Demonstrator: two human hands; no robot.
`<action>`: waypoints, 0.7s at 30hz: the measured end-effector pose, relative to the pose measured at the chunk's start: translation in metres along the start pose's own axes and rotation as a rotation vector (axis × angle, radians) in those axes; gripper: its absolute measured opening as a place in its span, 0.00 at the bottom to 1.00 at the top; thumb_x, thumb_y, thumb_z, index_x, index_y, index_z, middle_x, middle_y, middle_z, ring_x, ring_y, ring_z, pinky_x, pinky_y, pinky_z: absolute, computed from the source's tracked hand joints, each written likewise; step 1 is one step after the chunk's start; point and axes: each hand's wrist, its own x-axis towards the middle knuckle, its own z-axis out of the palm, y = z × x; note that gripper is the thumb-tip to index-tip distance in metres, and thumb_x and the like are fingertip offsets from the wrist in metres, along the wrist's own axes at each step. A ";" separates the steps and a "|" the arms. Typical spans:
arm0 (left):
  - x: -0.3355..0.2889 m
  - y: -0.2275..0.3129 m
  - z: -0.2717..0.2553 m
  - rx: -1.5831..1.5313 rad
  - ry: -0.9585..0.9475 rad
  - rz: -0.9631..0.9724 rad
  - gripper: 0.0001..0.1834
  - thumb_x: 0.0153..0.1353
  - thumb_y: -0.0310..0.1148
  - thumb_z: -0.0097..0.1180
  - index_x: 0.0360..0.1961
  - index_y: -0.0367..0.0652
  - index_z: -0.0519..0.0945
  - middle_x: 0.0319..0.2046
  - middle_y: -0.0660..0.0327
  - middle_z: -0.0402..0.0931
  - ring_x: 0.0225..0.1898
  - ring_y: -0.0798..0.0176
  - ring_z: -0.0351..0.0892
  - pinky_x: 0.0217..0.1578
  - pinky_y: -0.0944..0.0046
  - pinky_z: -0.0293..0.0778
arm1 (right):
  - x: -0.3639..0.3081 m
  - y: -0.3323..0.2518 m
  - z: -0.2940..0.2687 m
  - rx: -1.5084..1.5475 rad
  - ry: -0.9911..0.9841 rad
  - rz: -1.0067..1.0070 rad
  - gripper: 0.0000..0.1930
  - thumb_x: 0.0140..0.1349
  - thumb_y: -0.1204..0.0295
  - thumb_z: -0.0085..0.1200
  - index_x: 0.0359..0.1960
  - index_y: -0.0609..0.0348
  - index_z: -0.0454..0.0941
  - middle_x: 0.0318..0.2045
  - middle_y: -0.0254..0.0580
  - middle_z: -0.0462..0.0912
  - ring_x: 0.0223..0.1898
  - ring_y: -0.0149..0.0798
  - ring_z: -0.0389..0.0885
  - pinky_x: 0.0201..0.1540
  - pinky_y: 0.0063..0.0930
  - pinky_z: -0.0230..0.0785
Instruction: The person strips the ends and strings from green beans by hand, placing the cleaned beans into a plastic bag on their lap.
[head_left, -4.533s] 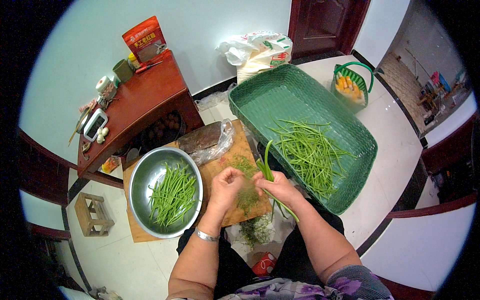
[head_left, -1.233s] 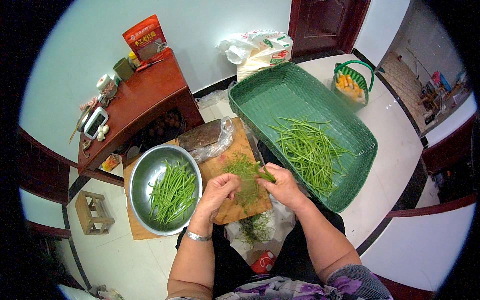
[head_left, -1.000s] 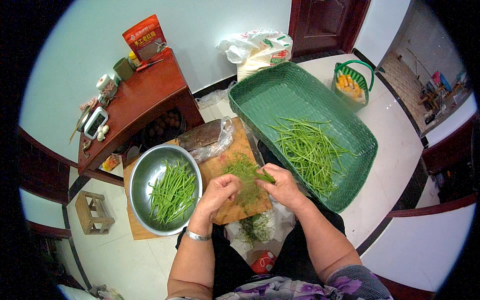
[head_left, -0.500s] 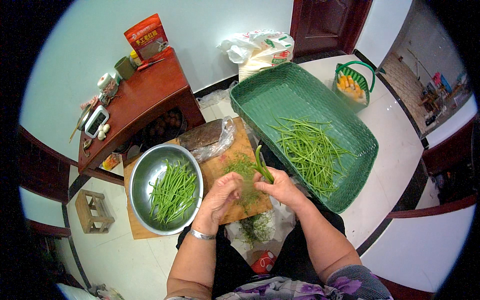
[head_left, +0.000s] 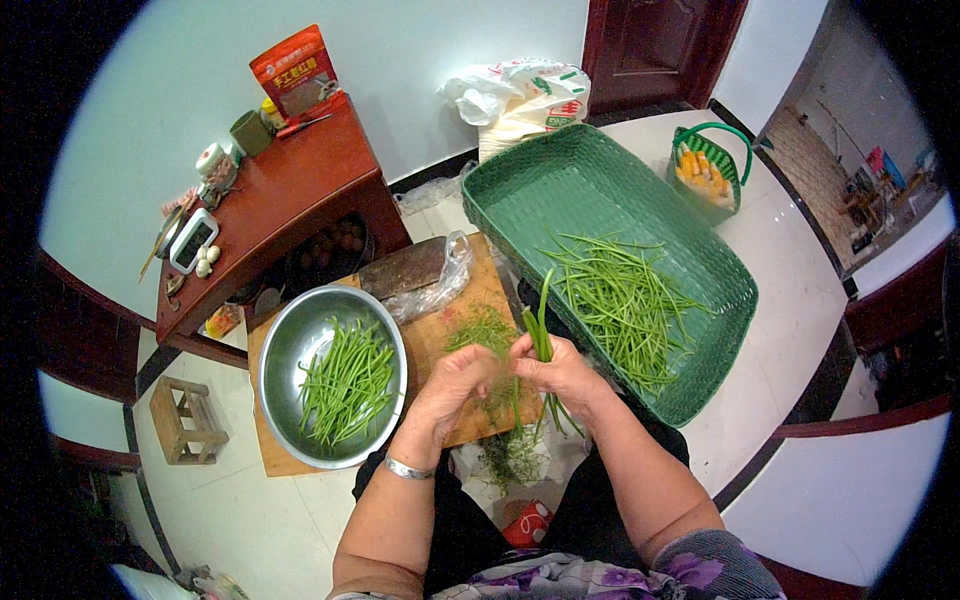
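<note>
My right hand [head_left: 558, 370] is closed around a small bunch of long, slim green beans [head_left: 541, 335]; their upper ends stick up past the fingers and the lower ends hang below. Close beside it, my left hand [head_left: 458, 380] is curled with its fingertips drawn together, slightly blurred; what it pinches cannot be made out. Under both hands, fine green trimmings [head_left: 478, 332] lie on a wooden board [head_left: 432, 343]. To the left, a steel bowl [head_left: 283, 372] holds many beans. More beans [head_left: 625, 310] lie in a green woven tray [head_left: 540, 180] at the right.
On the board's far part are a dark block [head_left: 400, 268] and a clear plastic bag [head_left: 455, 265]. A red-brown cabinet [head_left: 290, 185] stands at the far left, a wooden stool [head_left: 188, 420] below it. A green-handled basket [head_left: 708, 175] stands behind the tray.
The beans in my right hand have turned more upright, and their lower ends now hang beneath the hand. My left hand has moved slightly right, closer to the right hand.
</note>
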 end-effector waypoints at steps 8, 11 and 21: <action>0.000 0.000 0.002 0.019 0.032 0.015 0.03 0.50 0.29 0.49 0.25 0.42 0.73 0.18 0.70 0.69 0.19 0.77 0.64 0.21 0.79 0.60 | 0.003 0.001 -0.010 0.403 0.051 0.077 0.06 0.53 0.74 0.50 0.32 0.55 0.67 0.23 0.31 0.72 0.11 0.19 0.53 0.13 0.11 0.45; -0.002 0.002 0.001 0.017 0.050 0.037 0.03 0.50 0.28 0.49 0.25 0.42 0.73 0.19 0.69 0.70 0.19 0.77 0.64 0.21 0.79 0.60 | 0.006 0.006 -0.016 0.454 0.071 0.089 0.05 0.54 0.74 0.48 0.32 0.55 0.66 0.24 0.32 0.72 0.10 0.19 0.52 0.12 0.11 0.45; -0.014 0.009 -0.009 -0.086 -0.062 0.094 0.02 0.50 0.28 0.48 0.23 0.42 0.70 0.17 0.70 0.64 0.19 0.77 0.61 0.21 0.78 0.58 | 0.012 0.007 -0.031 0.555 0.189 -0.043 0.03 0.55 0.74 0.46 0.31 0.52 0.66 0.26 0.33 0.71 0.09 0.19 0.51 0.10 0.11 0.44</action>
